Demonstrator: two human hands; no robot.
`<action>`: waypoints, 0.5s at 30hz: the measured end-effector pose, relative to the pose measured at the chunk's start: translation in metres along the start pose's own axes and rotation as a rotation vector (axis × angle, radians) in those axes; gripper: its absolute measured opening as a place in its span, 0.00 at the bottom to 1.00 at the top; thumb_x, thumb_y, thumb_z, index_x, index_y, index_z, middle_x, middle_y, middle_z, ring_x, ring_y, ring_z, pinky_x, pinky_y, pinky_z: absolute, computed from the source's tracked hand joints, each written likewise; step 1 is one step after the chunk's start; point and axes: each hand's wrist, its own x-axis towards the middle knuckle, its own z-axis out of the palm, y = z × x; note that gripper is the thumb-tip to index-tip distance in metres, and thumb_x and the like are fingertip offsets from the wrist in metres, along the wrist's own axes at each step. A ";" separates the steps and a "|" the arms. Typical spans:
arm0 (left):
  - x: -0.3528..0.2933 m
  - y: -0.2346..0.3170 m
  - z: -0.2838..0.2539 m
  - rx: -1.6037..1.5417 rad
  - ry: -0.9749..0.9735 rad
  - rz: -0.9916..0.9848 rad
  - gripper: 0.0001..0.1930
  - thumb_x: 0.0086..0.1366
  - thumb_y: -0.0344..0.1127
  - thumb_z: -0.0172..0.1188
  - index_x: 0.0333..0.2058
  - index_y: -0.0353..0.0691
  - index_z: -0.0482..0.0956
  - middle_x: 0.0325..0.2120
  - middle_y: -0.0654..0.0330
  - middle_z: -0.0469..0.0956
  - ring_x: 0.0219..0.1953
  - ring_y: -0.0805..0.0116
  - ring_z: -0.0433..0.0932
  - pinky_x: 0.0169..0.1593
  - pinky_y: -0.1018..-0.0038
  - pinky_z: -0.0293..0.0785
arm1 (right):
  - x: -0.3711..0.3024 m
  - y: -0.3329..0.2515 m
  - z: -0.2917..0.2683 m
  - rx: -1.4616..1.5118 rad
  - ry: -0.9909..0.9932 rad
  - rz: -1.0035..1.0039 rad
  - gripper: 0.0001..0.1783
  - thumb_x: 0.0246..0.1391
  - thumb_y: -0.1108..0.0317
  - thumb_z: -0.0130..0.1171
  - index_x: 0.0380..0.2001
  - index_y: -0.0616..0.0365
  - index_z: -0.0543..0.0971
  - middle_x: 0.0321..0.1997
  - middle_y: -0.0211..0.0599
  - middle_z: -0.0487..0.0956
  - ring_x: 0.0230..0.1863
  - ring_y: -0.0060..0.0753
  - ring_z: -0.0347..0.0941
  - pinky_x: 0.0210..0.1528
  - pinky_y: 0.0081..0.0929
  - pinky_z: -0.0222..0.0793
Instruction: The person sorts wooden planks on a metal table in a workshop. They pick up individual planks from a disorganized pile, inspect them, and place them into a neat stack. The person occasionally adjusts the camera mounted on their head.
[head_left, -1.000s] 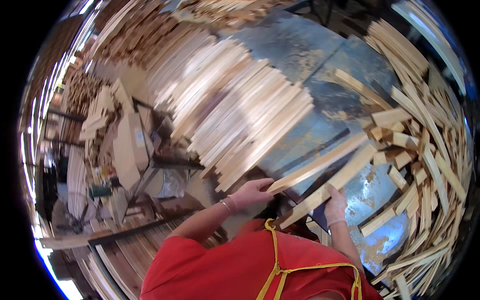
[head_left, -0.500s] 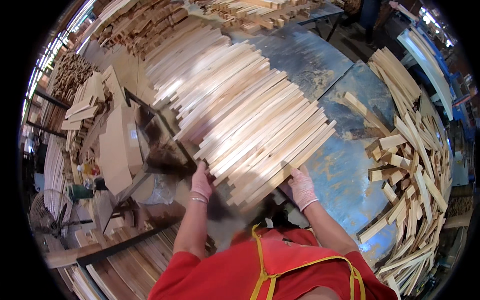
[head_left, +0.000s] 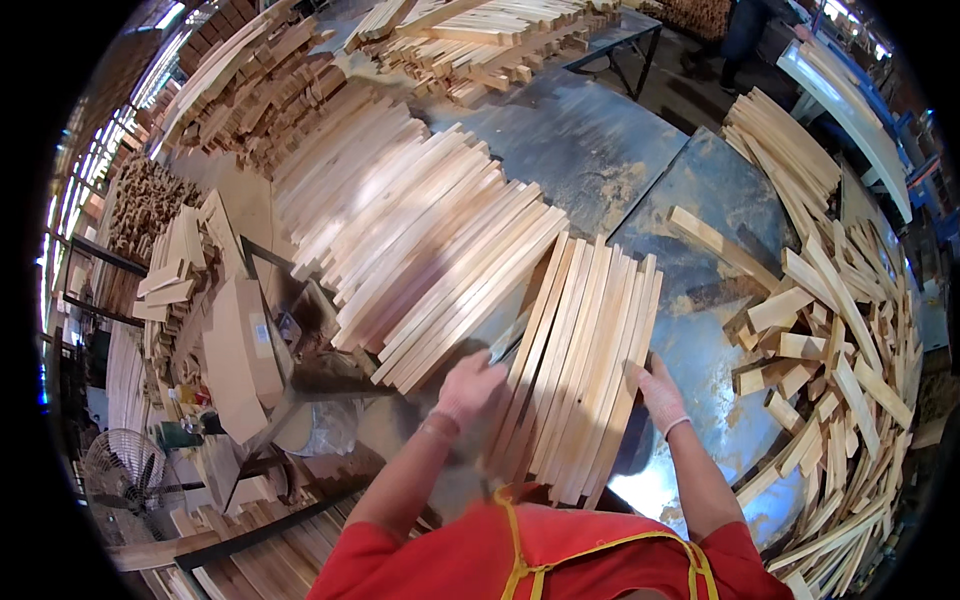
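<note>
A batch of pale wooden strips lies side by side in front of me, turned nearly in line with my body and fanned slightly at the far end. My right hand, in a light glove, grips the batch's right edge, its thumb near the top face and its other fingers mostly hidden. My left hand, also gloved and smeared by motion, is close beside the batch's left edge; whether it touches cannot be made out. To the left lies a wide row of similar strips, set at a slant.
A heap of loose offcuts covers the table's right side. One single strip lies on the sawdusty metal tabletop. More stacked wood stands at the back. A cardboard piece and a fan are at left.
The near strips have been parted from the row and swung to the right, now pointing more toward me. Both hands have moved right; the left is blurred.
</note>
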 end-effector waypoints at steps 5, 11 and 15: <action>0.060 0.085 0.035 0.320 0.017 -0.114 0.43 0.61 0.68 0.58 0.61 0.35 0.77 0.58 0.40 0.78 0.62 0.43 0.77 0.67 0.57 0.72 | 0.041 -0.041 0.002 -0.560 0.030 0.060 0.39 0.58 0.38 0.63 0.53 0.68 0.81 0.51 0.64 0.85 0.57 0.62 0.81 0.59 0.42 0.75; 0.061 0.112 0.075 0.220 -0.025 0.000 0.41 0.60 0.61 0.66 0.62 0.33 0.75 0.56 0.37 0.78 0.61 0.38 0.77 0.66 0.53 0.73 | 0.038 -0.030 -0.008 -0.095 0.077 0.145 0.34 0.57 0.46 0.72 0.51 0.66 0.80 0.39 0.43 0.84 0.40 0.40 0.78 0.46 0.40 0.75; 0.040 0.158 0.065 0.227 0.031 0.153 0.38 0.60 0.56 0.67 0.61 0.32 0.73 0.55 0.34 0.77 0.59 0.37 0.78 0.63 0.52 0.75 | 0.016 -0.032 -0.021 0.274 0.122 -0.004 0.28 0.63 0.60 0.70 0.60 0.64 0.75 0.51 0.40 0.83 0.49 0.34 0.79 0.54 0.33 0.77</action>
